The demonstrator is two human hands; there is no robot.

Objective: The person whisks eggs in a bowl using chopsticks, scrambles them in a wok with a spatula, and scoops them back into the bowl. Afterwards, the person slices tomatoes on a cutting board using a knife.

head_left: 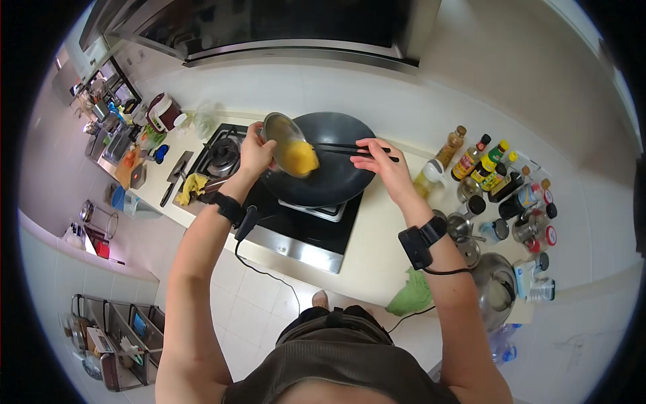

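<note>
My left hand (257, 152) grips the rim of a metal bowl (281, 129), which is tilted over the wok. Yellow beaten egg (301, 159) lies at the bowl's lower lip. Between the fingers of my right hand (378, 159) is a pair of black chopsticks (343, 149), their tips pointing left to the bowl's edge. Below both hands the dark wok (336, 183) sits on the right burner of the gas stove (306, 247). Whether any egg has reached the wok is hidden by the bowl.
Several sauce bottles (465, 163) and jars stand along the right counter, near a large metal pot (494, 286). A green cloth (412, 293) hangs at the front edge. Left of the stove lie a cleaver (177, 176) and a yellow cloth (193, 188). A range hood (296, 52) is overhead.
</note>
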